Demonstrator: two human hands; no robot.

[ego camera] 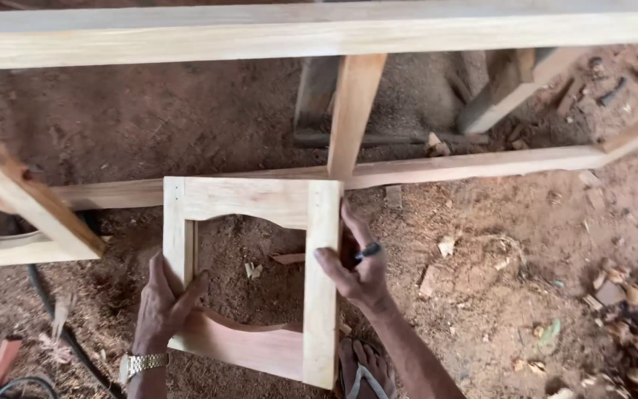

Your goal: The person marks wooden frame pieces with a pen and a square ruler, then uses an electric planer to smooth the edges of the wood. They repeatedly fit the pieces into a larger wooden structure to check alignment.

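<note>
A small rectangular wooden frame [322, 222] with curved top and bottom rails is held up in front of me over a dirt floor. My left hand [162, 307] grips its left upright near the lower corner, and a metal watch is on that wrist. My right hand [359, 270] clasps the right upright, thumb across the front face, and also holds a dark pen [368, 252] between its fingers. My sandalled foot [367, 369] shows below the frame.
A long pale plank [186, 33] spans the top, with a wooden leg [352, 103] and a low rail [481, 164] beneath it. Another timber piece [31, 203] juts in at left. Black cables [53, 325] lie at lower left, and wood chips [622, 310] litter the floor at right.
</note>
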